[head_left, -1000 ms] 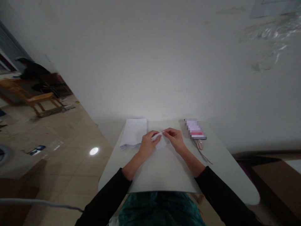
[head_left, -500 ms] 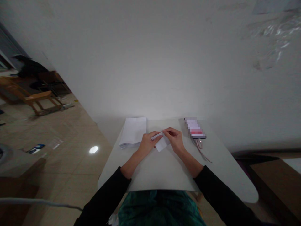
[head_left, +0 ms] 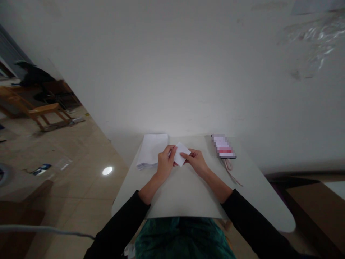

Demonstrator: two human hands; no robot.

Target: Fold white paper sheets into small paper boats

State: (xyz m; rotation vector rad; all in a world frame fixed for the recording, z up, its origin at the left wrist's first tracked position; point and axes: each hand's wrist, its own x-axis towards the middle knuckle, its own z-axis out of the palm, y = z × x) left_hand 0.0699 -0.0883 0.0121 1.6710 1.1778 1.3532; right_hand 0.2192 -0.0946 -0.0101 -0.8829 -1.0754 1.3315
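A small folded piece of white paper (head_left: 180, 155), turned like a diamond, is held above the table between both hands. My left hand (head_left: 165, 161) pinches its left side, thumb on the face toward me. On the right corner my right hand (head_left: 198, 162) grips it, also with the thumb in front and the fingers behind. Behind my left hand lies a stack of white paper sheets (head_left: 153, 145). To the right of my right hand is a phone (head_left: 223, 146) with a blurred-out screen and a pinkish strap (head_left: 228, 165) trailing toward me.
The white table (head_left: 185, 201) stands against a pale wall (head_left: 172, 72). At the far left are a wooden chair (head_left: 45, 109) and a person in dark clothes (head_left: 37, 77). Cardboard (head_left: 318, 205) lies at the right, and a grey cable (head_left: 48, 229) crosses the lower left.
The paper has turned upright into a diamond facing me, its flap now pressed flat. My right hand has shifted from its top edge down to the right corner.
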